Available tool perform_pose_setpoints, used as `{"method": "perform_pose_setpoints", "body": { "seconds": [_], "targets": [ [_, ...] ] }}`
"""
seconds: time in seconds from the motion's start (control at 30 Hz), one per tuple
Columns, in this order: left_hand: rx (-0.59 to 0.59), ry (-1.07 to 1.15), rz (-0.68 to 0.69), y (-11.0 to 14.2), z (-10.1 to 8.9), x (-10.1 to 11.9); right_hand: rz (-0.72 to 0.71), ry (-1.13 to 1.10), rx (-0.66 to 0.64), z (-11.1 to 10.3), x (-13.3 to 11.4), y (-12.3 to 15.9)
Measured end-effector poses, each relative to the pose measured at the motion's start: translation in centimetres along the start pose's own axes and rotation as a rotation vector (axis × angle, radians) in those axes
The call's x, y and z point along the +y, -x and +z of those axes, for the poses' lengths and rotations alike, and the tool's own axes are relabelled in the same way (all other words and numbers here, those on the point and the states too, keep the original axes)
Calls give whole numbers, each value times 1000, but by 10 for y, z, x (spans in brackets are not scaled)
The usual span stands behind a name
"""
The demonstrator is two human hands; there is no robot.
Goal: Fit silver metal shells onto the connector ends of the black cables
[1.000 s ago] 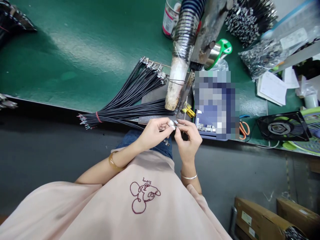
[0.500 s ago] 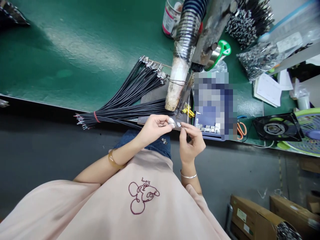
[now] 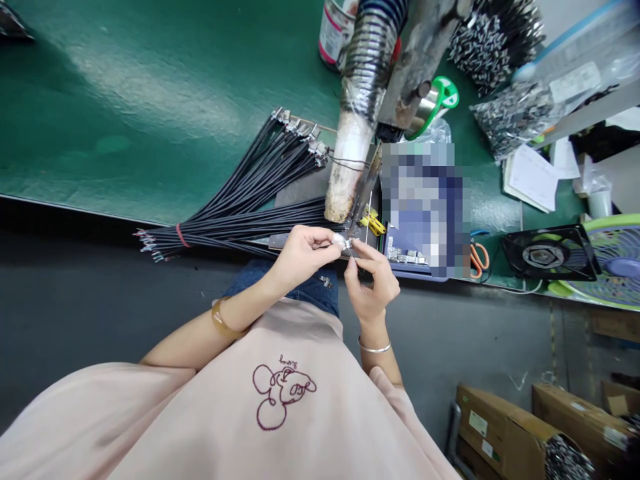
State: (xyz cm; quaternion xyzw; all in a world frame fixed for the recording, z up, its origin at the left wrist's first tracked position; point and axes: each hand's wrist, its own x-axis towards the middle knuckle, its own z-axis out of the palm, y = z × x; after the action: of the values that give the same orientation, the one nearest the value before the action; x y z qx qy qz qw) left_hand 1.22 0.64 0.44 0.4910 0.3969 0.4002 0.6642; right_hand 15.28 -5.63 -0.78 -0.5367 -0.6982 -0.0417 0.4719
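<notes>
My left hand point(image 3: 311, 257) is closed in a pinch in front of the cable bundle, with white material at its fingertips. What lies between those fingers is too small and covered to make out. My right hand point(image 3: 374, 280) pinches a small silvery metal connector piece point(image 3: 348, 245), right against the left fingertips. Behind the left hand, black cables point(image 3: 240, 223) lie in a bundle tied by a red band point(image 3: 181, 235), some ending in metal connectors point(image 3: 307, 137). Small metal pieces point(image 3: 326, 282) rest on my lap.
A duct nozzle point(image 3: 340, 190) hangs just beyond my hands, beside a yellow clip-like item point(image 3: 373, 222). To the right are a blue tray point(image 3: 420, 274), partly blurred, orange scissors point(image 3: 479, 259) and a black fan point(image 3: 550, 255). A can point(image 3: 333, 37) stands farther back.
My right hand has moved left, bringing the small metal piece up to my left fingertips, where a gap showed before. The whole view has shifted slightly.
</notes>
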Motion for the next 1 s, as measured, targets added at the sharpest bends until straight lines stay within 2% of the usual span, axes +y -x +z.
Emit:
{"method": "perform_pose_setpoints", "body": {
  "seconds": [0.43, 0.67, 1.0],
  "targets": [
    [75, 4, -7, -4, 3, 1, 148, -1, -68, 0, -3, -9],
    [99, 35, -5, -5, 6, 9, 124, -36, -56, 0, -5, -14],
    [67, -92, 30, -2, 5, 2, 128, 36, -73, -1, -2, -13]
  ]
}}
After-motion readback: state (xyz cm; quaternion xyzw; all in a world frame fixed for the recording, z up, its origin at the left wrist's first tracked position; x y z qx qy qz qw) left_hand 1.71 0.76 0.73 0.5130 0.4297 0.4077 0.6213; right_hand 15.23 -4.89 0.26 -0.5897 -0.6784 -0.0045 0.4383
